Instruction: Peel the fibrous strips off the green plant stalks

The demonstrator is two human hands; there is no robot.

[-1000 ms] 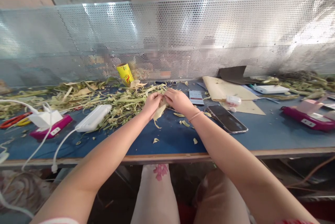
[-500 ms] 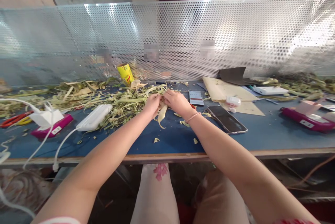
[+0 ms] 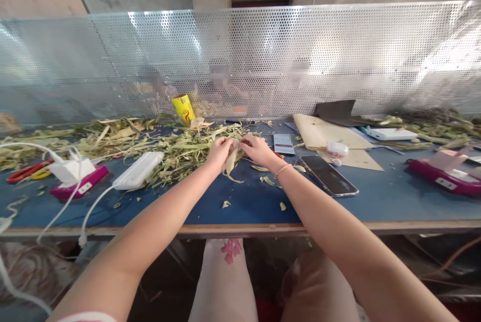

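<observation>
Above the table's middle, a pale dried leaf strip [image 3: 232,160] hangs from the closed fingers of my left hand [image 3: 219,153], its curled tip pointing down. My right hand [image 3: 256,148] is beside it with fingers bent together at the strip's upper end; whether it pinches the strip or a small piece of it is too small to make out. A heap of dried greenish plant stalks and leaves [image 3: 180,149] lies behind and left of my hands. Small leaf scraps [image 3: 266,180] lie on the blue tabletop [image 3: 255,206] nearer to me.
A dark phone [image 3: 328,175], a card [image 3: 284,144], beige paper [image 3: 319,131] and an earphone case [image 3: 337,149] lie to the right. On the left are a white power bank [image 3: 138,170], a purple power strip [image 3: 79,181] and scissors [image 3: 28,171]. A perforated metal screen [image 3: 255,41] stands behind.
My hands have drawn slightly apart, with the right one shifting a little to the right. More of the pale leaf strip now shows between them. The whole view has dropped slightly.
</observation>
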